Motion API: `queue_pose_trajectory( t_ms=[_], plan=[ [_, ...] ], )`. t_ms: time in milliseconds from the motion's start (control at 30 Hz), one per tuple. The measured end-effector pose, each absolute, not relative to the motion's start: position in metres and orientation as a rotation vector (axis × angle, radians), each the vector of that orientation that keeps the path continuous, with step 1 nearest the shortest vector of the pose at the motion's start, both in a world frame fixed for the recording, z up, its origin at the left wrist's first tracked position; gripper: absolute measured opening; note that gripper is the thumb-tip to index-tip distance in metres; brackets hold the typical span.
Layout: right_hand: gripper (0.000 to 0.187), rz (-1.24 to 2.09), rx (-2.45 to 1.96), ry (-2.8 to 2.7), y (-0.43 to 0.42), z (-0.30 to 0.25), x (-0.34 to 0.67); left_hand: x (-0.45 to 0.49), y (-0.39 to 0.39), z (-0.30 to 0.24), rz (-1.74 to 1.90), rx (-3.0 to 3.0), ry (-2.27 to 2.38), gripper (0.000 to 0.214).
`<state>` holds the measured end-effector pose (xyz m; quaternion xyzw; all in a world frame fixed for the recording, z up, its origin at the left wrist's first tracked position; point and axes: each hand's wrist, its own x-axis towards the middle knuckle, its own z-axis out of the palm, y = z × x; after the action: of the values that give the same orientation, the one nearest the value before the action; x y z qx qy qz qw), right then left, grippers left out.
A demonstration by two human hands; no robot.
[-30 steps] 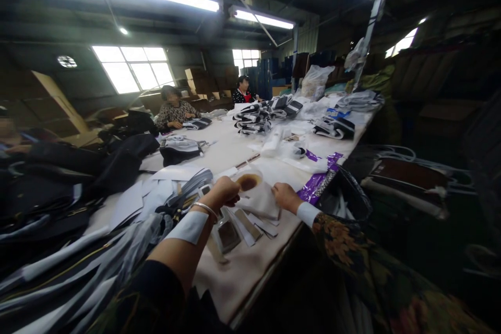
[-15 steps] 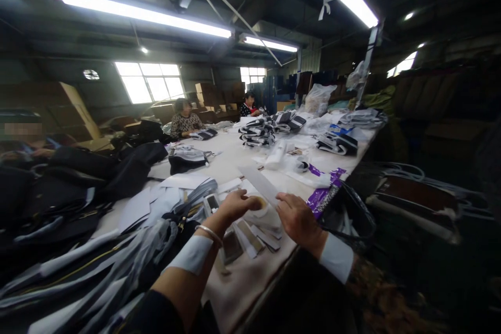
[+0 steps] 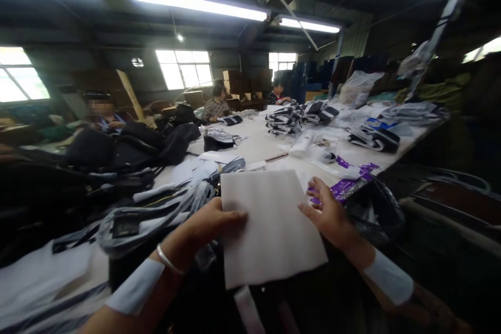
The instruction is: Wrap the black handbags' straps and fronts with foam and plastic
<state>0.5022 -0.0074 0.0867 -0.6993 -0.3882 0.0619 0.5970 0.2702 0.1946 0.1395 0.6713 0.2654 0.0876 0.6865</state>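
Pinching wht sheet [image 3: 274, 235] by its 9 o'clock edge, L hand [image 3: 213, 222] has thumb on top; sheet's approx 6 o'clock in view. R hand [image 3: 329, 217] at sheet's 3 o'clock, fingers apart, can't tell if touching. Purple plastic [image 3: 346, 188] at sheet's 2 o'clock, folded stack [image 3: 284, 121] at 12.

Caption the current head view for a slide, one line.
The left hand grips a pale sheet by one side, the right hand open at the other, at a cluttered worktable.
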Motion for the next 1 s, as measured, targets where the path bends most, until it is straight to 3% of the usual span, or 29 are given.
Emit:
queue_pose_trajectory(
  t_ms=[100,167,267,400,533,700,833,1000],
  plan=[
    [0.063,1.020,-1.315,-0.755,-0.005,0.081,0.481,0.233,0.194,0.149,0.218,1.582,0.612,0.050],
    [0.047,1.250,-1.181,-0.678,-0.006,0.076,0.456,0.207,0.189,0.151,0.254,1.681,0.650,0.047],
    [0.035,1.157,-1.134,-0.557,-0.010,0.072,0.424,0.155,0.178,0.154,0.567,1.841,0.779,0.046],
    [0.036,0.930,-1.102,-0.417,-0.011,0.070,0.404,0.070,0.148,0.139,0.936,1.868,0.994,0.040],
    [0.032,0.927,-1.151,-0.443,-0.009,0.060,0.380,0.022,0.097,0.082,0.845,1.908,1.060,0.035],
    [0.028,1.005,-1.105,-0.574,0.014,0.054,0.347,0.026,0.051,0.021,0.701,1.974,1.158,0.038],
    [0.027,1.025,-1.045,-0.621,0.039,0.054,0.339,0.021,0.044,0.016,0.723,2.116,1.098,0.032],
    [0.028,0.904,-0.937,-0.593,0.059,0.051,0.347,0.009,0.039,0.023,0.739,2.265,0.963,0.044]
  ],
)
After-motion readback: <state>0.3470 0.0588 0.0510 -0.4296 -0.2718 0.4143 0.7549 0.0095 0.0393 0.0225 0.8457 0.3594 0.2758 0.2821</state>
